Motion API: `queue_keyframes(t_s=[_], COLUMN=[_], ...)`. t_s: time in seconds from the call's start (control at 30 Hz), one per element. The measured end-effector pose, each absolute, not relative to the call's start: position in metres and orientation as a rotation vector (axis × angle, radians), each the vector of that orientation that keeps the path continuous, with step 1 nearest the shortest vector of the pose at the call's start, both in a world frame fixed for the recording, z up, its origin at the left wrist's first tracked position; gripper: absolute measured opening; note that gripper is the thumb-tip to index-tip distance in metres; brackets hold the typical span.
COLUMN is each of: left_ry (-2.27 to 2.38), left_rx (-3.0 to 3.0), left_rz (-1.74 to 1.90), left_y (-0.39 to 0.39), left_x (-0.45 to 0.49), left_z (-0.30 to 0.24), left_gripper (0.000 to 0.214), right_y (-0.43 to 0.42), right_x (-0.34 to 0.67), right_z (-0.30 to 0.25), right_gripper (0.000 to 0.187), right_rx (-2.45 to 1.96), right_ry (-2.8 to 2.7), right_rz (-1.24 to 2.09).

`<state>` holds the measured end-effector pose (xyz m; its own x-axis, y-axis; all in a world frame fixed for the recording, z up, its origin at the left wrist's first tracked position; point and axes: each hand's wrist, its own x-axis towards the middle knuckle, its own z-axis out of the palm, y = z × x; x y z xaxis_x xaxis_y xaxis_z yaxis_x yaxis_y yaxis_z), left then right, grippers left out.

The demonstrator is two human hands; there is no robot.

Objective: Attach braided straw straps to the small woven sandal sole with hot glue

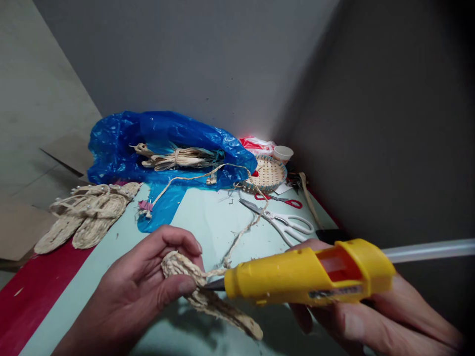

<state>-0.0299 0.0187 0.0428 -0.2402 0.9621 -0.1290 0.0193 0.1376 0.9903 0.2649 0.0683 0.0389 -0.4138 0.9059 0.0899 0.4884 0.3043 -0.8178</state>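
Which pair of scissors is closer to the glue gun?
The white-handled scissors, just beyond the yellow glue gun in the right hand; the red-handled scissors lie farther back, beside the round woven tray.

The bag [166,143] lies behind the sandals [87,217], with the scissors [287,223] to their right.

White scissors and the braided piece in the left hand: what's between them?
Head view: only a loose straw cord crossing bare table between the white scissors and the braided piece.

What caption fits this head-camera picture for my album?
Left hand pinches a straw braid while right hand points a glue gun at it.
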Motion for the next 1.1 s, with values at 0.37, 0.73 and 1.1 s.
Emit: queue_keyframes(t_s=[0.37,0.73,1.1], left_ry=[1.488,1.534,1.549], left_rx=[0.976,1.009,1.023], left_rz=[1.295,1.219,1.222], left_y=[0.017,0.016,0.016], left_x=[-0.024,-0.023,-0.021], left_z=[0.043,0.046,0.049], left_gripper=[0.022,0.021,0.021], right_y=[0.071,0.074,0.072], right_x=[0.248,0.244,0.246], right_z=[0.057,0.062,0.065], right_gripper=[0.029,0.020,0.011], right_rx=[-1.184,-1.136,-1.088], right_ry=[-2.041,-2.040,-2.072], right_rz=[0.865,0.925,0.823])
